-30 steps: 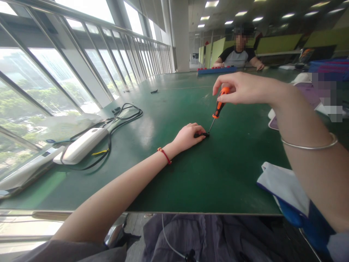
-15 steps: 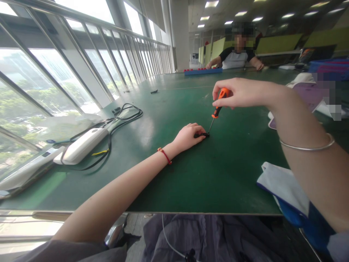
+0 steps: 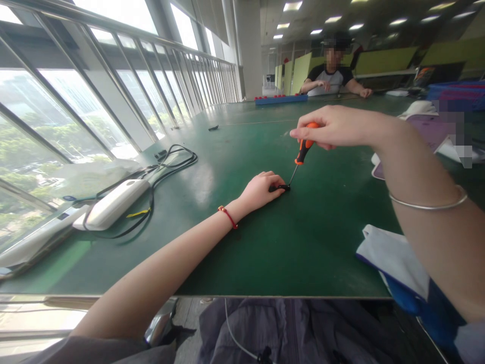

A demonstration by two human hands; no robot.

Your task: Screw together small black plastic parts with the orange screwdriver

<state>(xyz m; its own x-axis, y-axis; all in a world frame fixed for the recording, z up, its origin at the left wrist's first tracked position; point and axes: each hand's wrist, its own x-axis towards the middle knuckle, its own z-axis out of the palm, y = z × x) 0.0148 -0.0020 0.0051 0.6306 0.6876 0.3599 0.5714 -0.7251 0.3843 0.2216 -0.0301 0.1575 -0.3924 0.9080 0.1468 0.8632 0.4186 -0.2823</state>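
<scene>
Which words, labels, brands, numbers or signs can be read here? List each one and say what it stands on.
None can be read.
Screwdriver: no lettering can be made out on its handle.
Small black part: too small to tell.
White oblong device: no lettering can be made out.
Colourful item in the background: too blurred to read.
</scene>
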